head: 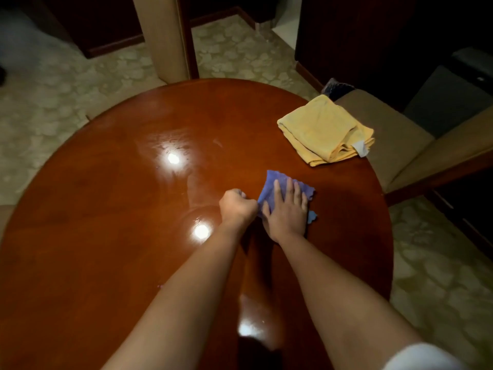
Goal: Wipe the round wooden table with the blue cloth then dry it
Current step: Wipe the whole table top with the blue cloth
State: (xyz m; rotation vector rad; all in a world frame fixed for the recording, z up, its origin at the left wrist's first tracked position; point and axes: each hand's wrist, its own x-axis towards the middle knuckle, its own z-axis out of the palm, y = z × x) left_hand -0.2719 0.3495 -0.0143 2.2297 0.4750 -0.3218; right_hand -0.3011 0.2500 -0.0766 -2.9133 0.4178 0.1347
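Observation:
The round wooden table (pixel 106 214) fills the middle of the head view, glossy with light glints and faint wet streaks near its centre. The blue cloth (pixel 272 182) lies on the table's right half. My right hand (pixel 286 209) presses flat on it with straight, spread fingers. My left hand (pixel 236 206) sits just left of it, curled into a fist and gripping the cloth's left edge. A folded yellow towel (pixel 325 130) rests near the table's far right edge.
A cushioned chair (pixel 400 145) stands against the table's right side. A tall beige post (pixel 170 38) rises behind the table's far edge. Dark cabinets (pixel 373 36) line the back right. Patterned carpet (pixel 53 97) surrounds the table.

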